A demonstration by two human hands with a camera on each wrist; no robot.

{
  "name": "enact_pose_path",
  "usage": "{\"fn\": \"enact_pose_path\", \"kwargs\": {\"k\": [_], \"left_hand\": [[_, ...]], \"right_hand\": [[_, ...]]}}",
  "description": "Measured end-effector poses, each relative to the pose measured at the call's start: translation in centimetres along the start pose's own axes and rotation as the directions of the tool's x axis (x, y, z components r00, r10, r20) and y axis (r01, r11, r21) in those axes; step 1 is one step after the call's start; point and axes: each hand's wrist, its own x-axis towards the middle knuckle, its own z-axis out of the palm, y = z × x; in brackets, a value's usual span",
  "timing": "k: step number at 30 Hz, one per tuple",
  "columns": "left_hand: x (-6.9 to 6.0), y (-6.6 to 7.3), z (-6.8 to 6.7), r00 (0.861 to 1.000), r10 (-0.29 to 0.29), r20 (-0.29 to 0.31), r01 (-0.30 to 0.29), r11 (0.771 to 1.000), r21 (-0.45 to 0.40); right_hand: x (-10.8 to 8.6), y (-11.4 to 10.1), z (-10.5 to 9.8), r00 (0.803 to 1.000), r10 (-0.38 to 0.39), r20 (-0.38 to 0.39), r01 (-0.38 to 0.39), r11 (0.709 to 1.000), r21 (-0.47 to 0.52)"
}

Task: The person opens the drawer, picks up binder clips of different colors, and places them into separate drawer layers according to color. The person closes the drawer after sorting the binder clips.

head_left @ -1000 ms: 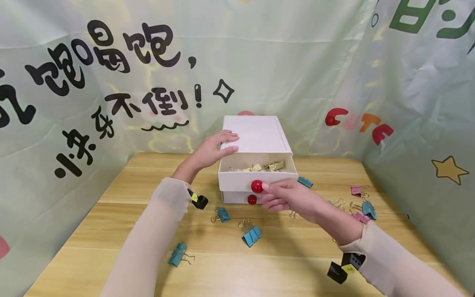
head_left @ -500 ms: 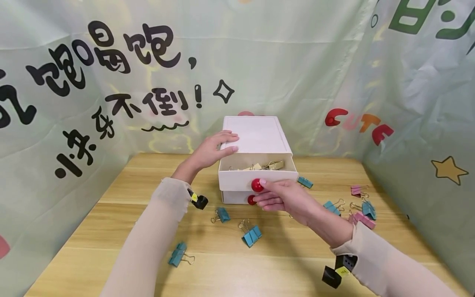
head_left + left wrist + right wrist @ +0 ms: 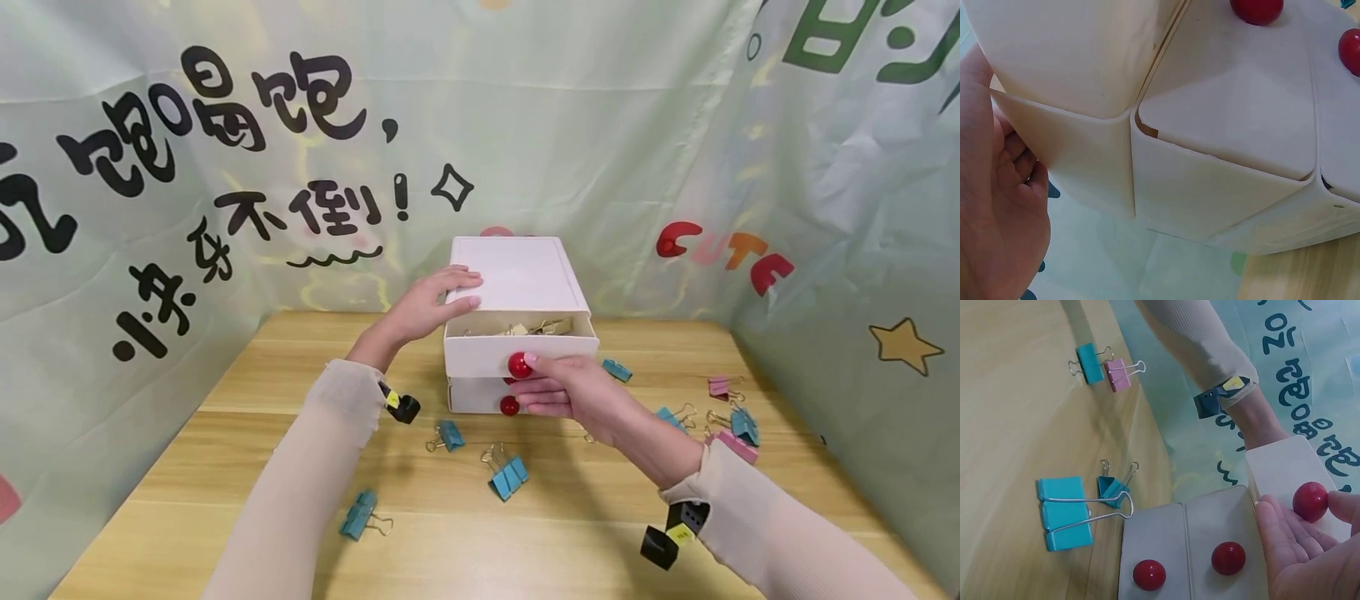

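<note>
A white drawer box (image 3: pixel 517 271) has red knobs. Its top drawer (image 3: pixel 480 357) stands part-way out, with gold binder clips (image 3: pixel 551 327) inside. My left hand (image 3: pixel 431 304) rests on the box's top left edge, its fingers over the lid; the left wrist view shows the palm (image 3: pixel 1004 206) beside the box's side. At the drawer front, the thumb of my right hand (image 3: pixel 581 392) touches the top red knob (image 3: pixel 1310 501). The other fingers extend loosely below that knob. Two lower drawer fronts, with a middle knob (image 3: pixel 1229 558) and a bottom knob (image 3: pixel 1149 575), sit flush.
Blue binder clips (image 3: pixel 509 477) lie scattered on the wooden table (image 3: pixel 247 467) before the box. To the right are more blue clips (image 3: pixel 744 425) and pink clips (image 3: pixel 731 446). A printed cloth (image 3: pixel 570 133) hangs behind and along both sides.
The top drawer has slid slightly inward, and less of its inside shows. My right hand has moved forward and a little left with the knob. The left hand stays in place.
</note>
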Motion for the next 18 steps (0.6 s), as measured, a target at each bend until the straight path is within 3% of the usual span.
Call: {"fn": "enact_pose_path", "kwargs": {"k": [5, 10, 18], "left_hand": [[0.1, 0.0, -0.1, 1.0, 0.003, 0.003, -0.003, 1.0, -0.007], [0.1, 0.0, -0.2, 1.0, 0.0, 0.004, 0.0, 1.0, -0.014], [0.0, -0.2, -0.1, 1.0, -0.004, 0.012, 0.004, 1.0, -0.019]], "right_hand": [[0.8, -0.3, -0.2, 1.0, 0.023, 0.022, -0.025, 0.996, 0.082], [1.5, -0.6, -0.5, 0.998, 0.059, 0.035, -0.065, 0.975, 0.214], [2.1, -0.4, -0.6, 0.995, 0.099, 0.028, -0.103, 0.945, 0.31]]}}
